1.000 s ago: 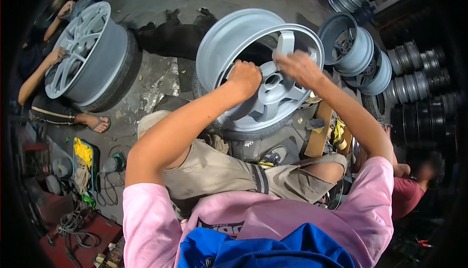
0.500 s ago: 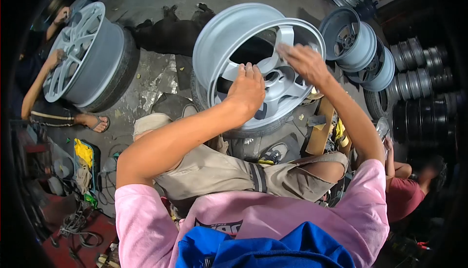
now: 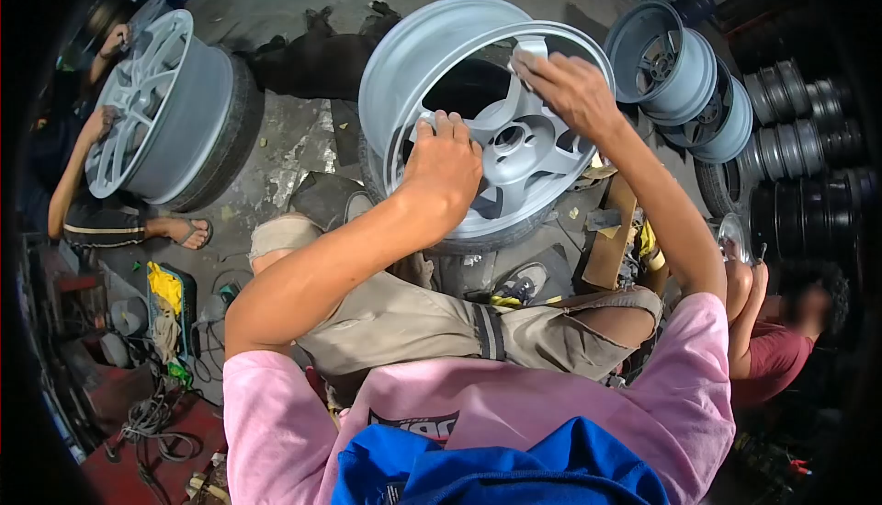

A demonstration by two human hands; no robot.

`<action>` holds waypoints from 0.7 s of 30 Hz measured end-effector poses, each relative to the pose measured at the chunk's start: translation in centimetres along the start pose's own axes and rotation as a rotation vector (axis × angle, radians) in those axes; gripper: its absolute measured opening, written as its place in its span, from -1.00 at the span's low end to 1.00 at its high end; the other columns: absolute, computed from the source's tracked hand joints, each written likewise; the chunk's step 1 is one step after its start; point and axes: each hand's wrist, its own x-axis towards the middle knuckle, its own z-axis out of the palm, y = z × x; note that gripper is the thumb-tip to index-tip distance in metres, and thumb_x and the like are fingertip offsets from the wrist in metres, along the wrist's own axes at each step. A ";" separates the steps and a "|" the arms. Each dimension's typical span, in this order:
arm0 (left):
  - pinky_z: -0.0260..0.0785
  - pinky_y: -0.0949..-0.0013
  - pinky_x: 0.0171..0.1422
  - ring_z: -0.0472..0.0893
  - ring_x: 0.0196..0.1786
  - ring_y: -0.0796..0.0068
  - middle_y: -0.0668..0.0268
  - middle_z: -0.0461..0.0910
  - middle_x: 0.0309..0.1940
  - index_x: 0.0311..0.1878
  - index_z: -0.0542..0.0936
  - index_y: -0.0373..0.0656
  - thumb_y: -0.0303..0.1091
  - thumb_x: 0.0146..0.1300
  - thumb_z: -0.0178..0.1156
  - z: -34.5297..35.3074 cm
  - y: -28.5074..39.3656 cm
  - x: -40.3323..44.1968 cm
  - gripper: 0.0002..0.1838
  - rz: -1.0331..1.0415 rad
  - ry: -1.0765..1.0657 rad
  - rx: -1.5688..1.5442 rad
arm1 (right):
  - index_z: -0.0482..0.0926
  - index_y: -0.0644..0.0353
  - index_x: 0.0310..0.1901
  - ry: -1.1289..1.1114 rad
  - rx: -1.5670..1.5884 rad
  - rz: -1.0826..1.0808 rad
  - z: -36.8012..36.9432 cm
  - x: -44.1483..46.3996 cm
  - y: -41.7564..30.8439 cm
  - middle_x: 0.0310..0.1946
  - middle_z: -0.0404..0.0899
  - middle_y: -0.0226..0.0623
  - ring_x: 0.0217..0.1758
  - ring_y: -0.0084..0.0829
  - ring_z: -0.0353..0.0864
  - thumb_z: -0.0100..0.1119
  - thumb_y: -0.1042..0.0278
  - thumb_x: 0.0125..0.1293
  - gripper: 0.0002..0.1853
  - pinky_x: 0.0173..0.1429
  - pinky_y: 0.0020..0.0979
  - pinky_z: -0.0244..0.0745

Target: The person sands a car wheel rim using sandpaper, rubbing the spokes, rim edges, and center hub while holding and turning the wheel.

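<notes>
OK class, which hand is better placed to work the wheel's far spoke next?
Probably the right hand: its fingertips are at the far spoke, while the left hand is nearer the person, towards the left side of the wheel.

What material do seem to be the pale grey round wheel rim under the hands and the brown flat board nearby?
Pale grey round metal wheel rim: probably cast alloy, matte; heavy moulded shape and dull, even sheen suggest it.
Brown flat board: wood or stiff cardboard, unpolished; its plain tan face leaves both open.
</notes>
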 end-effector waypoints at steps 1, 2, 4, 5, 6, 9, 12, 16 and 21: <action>0.33 -0.11 0.56 0.42 0.55 -0.09 -0.18 0.47 0.44 0.30 0.64 -0.30 -0.06 0.48 0.28 -0.5 0.0 -0.3 -0.47 -0.010 0.001 -0.002 | 0.67 0.16 0.24 -0.001 -0.017 0.017 -0.5 0.8 0.3 0.30 0.62 -0.43 -0.12 -0.42 0.64 0.23 0.42 0.29 -0.54 -0.08 -0.35 0.62; 0.33 -0.11 0.56 0.42 0.55 -0.09 -0.18 0.47 0.44 0.30 0.64 -0.30 -0.06 0.48 0.28 -0.9 -0.1 -0.2 -0.47 -0.010 0.007 -0.002 | 0.67 0.16 0.25 0.000 -0.011 -0.004 0.2 0.1 0.0 0.30 0.62 -0.42 -0.10 -0.42 0.64 0.24 0.43 0.28 -0.53 -0.07 -0.35 0.62; 0.38 -0.09 0.52 0.45 0.53 -0.09 -0.19 0.47 0.44 0.19 0.70 -0.30 -0.05 0.47 0.29 -1.6 -0.7 0.1 -0.52 0.014 -0.094 -0.120 | 0.67 0.15 0.27 -0.047 -0.006 -0.014 1.0 -2.0 -2.1 0.31 0.61 -0.41 -0.07 -0.41 0.64 0.28 0.42 0.27 -0.51 -0.06 -0.34 0.65; 0.38 -0.09 0.52 0.45 0.53 -0.09 -0.19 0.47 0.44 0.19 0.70 -0.30 -0.05 0.47 0.29 -1.7 -1.2 0.2 -0.52 0.008 -0.089 -0.121 | 0.67 0.16 0.28 -0.051 0.034 -0.006 1.6 -3.4 -3.5 0.26 0.64 -0.39 -0.06 -0.40 0.69 0.32 0.39 0.27 -0.49 -0.05 -0.33 0.68; 0.40 -0.07 0.50 0.46 0.51 -0.10 -0.19 0.48 0.42 0.15 0.72 -0.30 -0.07 0.46 0.30 -1.7 -1.6 0.2 -0.54 0.021 -0.074 -0.221 | 0.68 0.14 0.29 -0.018 0.152 0.116 2.3 -4.3 -5.6 0.23 0.66 -0.38 -0.04 -0.35 0.72 0.34 0.41 0.26 -0.49 -0.05 -0.32 0.70; 0.44 -0.05 0.48 0.49 0.46 -0.13 -0.18 0.51 0.37 0.11 0.74 -0.31 -0.11 0.44 0.33 -1.3 -2.5 -0.5 -0.57 0.066 -0.045 -0.385 | 0.72 0.07 0.26 0.169 0.414 0.589 4.3 -4.7 -12.6 0.15 0.69 -0.38 -0.05 -0.39 0.76 0.36 0.49 0.31 -0.54 -0.04 -0.32 0.72; 0.47 -0.05 0.42 0.53 0.41 -0.13 -0.16 0.55 0.33 0.09 0.74 -0.32 -0.15 0.41 0.36 0.0 -3.0 -1.0 -0.60 0.117 0.063 -0.443 | 0.78 0.13 0.18 0.502 0.784 0.988 5.4 -1.5 -18.0 0.02 0.69 -0.26 -0.13 -0.46 0.75 0.29 0.43 0.51 -0.72 -0.18 -0.40 0.61; 0.54 -0.04 0.24 0.64 0.26 -0.10 -0.13 0.66 0.18 -0.01 0.76 -0.35 -0.18 0.39 0.38 -0.8 -3.0 -1.6 -0.64 0.181 0.101 -0.581 | 0.79 0.24 0.15 0.398 1.424 1.169 2.2 -2.5 -18.9 -0.04 0.70 -0.31 -0.32 -0.60 0.62 0.24 0.32 0.61 -0.73 -0.20 -0.47 0.52; 0.57 -0.09 0.09 0.73 -0.05 -0.17 -0.12 0.74 -0.20 -0.16 0.77 -0.38 -0.09 0.44 0.33 -0.1 -2.6 -3.0 -0.58 0.098 -0.093 -0.634 | 0.78 0.25 0.16 0.450 0.915 1.350 4.7 -12.6 -13.9 -0.15 0.70 -0.32 -0.38 -0.62 0.60 0.13 0.11 0.68 -0.61 -0.25 -0.48 0.47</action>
